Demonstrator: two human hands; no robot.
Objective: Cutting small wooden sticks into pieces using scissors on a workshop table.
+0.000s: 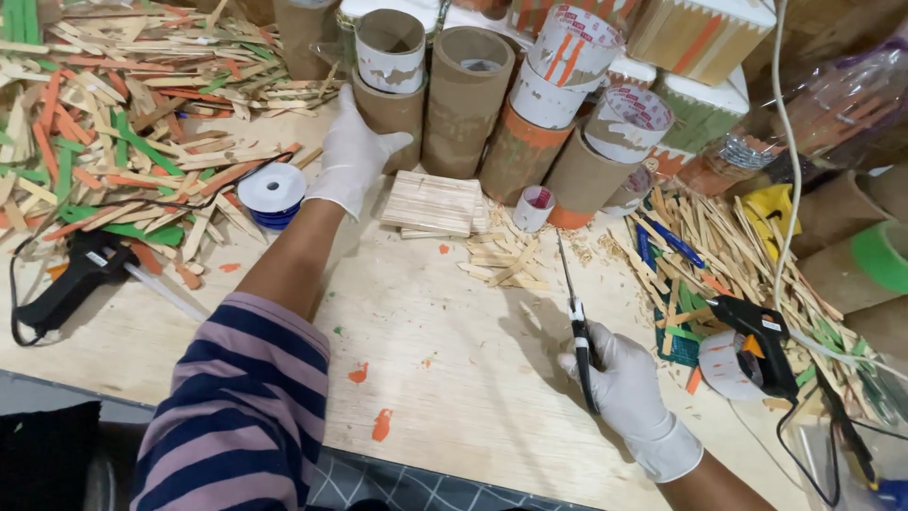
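Forward, left hand [352, 156] outstretched toward cardboard tube [390, 109]; right hand [619, 378] around scissors [575, 322].

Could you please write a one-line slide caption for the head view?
Gloved left hand reaches toward cardboard tubes; gloved right hand holds scissors over the plywood table.

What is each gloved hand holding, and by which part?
The right hand grips slim black-handled scissors by the handles. The left hand holds nothing, resting against a brown cardboard tube.
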